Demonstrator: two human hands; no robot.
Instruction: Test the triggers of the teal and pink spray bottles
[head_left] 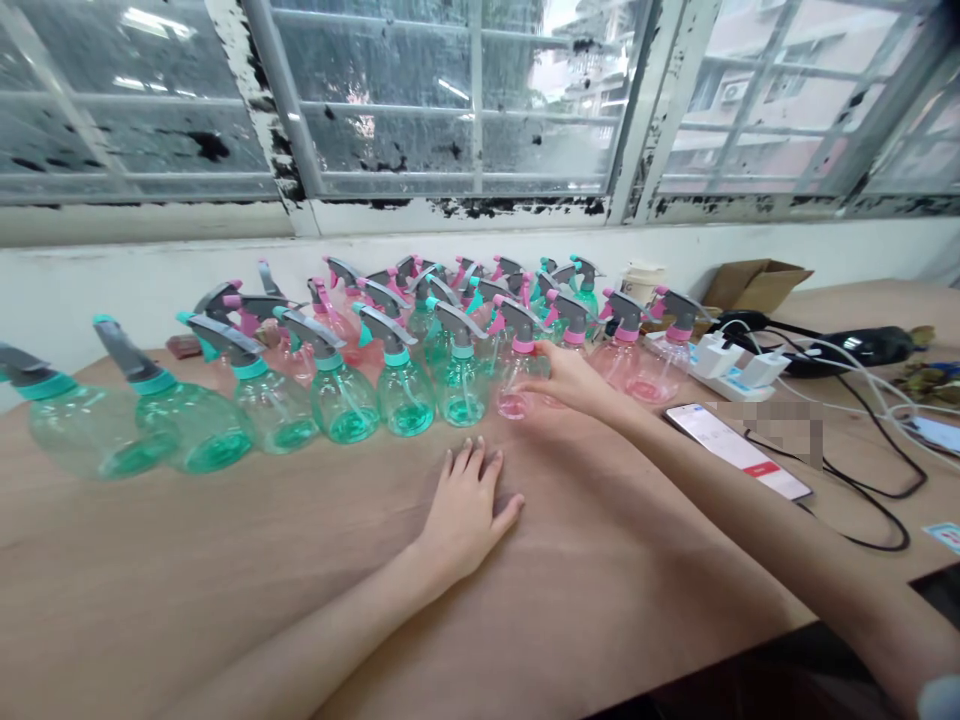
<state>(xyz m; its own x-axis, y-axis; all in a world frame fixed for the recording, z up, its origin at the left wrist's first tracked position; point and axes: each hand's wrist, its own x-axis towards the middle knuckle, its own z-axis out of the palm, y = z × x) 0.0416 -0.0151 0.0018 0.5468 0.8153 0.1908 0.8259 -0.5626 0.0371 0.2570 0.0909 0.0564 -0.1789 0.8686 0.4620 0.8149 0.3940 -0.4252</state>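
My right hand [562, 378] is closed around the side of a pink spray bottle [513, 385] in the front row, with part of the bottle hidden behind the fingers. The bottle stands upright on the table. My left hand [469, 505] lies flat on the wooden table [360, 570], fingers spread, holding nothing. Just beyond its fingertips stands a green spray bottle [463, 390]. More green spray bottles [405, 395] line the front row to the left, and pink spray bottles [660, 365] stand to the right. Behind them are several more in both colours, partly hidden.
A lit phone [735, 450] lies right of my right forearm. Beyond it are a power strip with white chargers [739, 370], tangled cables [892, 490], a black object [862, 347], a paper cup [643, 283] and a brown cardboard box [757, 285]. Barred windows [450, 100] rise behind.
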